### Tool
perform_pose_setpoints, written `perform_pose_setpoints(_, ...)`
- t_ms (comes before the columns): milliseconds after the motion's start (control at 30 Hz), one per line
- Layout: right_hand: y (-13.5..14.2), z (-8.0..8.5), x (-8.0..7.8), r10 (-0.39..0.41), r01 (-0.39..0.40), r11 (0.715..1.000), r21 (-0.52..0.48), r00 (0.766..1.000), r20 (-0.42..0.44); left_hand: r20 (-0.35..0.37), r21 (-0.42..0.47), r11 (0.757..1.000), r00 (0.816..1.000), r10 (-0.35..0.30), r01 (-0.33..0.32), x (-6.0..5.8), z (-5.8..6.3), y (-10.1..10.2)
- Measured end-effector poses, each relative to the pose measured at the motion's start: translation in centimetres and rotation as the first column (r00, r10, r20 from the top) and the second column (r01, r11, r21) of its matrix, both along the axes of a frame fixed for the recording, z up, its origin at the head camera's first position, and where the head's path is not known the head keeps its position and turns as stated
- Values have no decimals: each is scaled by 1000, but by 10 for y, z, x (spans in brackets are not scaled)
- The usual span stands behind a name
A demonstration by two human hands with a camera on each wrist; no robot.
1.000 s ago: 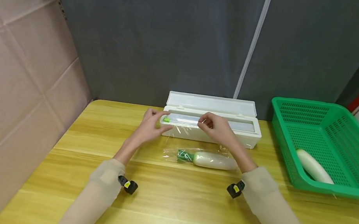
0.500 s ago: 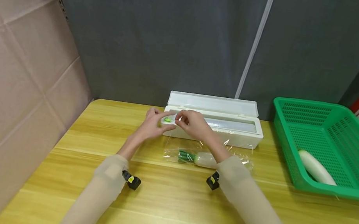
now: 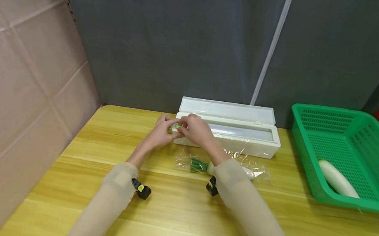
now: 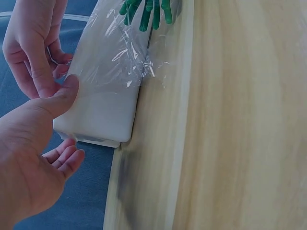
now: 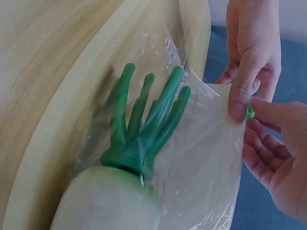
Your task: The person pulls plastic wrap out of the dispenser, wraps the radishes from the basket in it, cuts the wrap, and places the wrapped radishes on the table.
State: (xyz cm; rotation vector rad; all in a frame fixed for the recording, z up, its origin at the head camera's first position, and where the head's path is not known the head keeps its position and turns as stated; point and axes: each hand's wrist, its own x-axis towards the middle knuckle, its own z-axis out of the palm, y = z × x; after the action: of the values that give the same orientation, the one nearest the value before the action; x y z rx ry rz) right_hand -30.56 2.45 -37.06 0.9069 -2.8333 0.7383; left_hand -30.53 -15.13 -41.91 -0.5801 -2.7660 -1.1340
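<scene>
A white cling film dispenser [image 3: 244, 147] stands at the table's back edge with its lid raised and the roll showing. My left hand [image 3: 159, 133] grips its left end, thumb on the front and fingers round the end in the left wrist view. Close against that thumb, my right hand [image 3: 196, 129] pinches the small green slide cutter [image 5: 251, 113] at the same end. Clear cling film [image 4: 115, 57] hangs from the dispenser's front and lies over a white radish [image 5: 105, 203] with green stalks [image 3: 198, 165]. My right forearm partly hides the radish in the head view.
To the right, a green plastic basket [image 3: 302, 162] holds another white radish [image 3: 339, 179]. A dark grey panel [image 3: 172, 40] rises behind the wooden table [image 3: 157, 221]. A pinkish covered wall [image 3: 10, 84] borders the left side.
My right hand has travelled left along the dispenser's front to the left end, beside my left hand. My left hand has kept its place. More of the radish is now behind my right forearm.
</scene>
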Motion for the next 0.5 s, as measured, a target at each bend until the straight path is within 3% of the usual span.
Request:
perform_pose_setpoints(200,-5,-1,-2,-3,5,999,46,999,-36,27,45,999,1000,5,-7,-1,-2,-1)
perform_pose_setpoints(500,2,-5,-4,49,-48,999,14,995,-91,55,45,999,998,4,-6,-2,-1,-1)
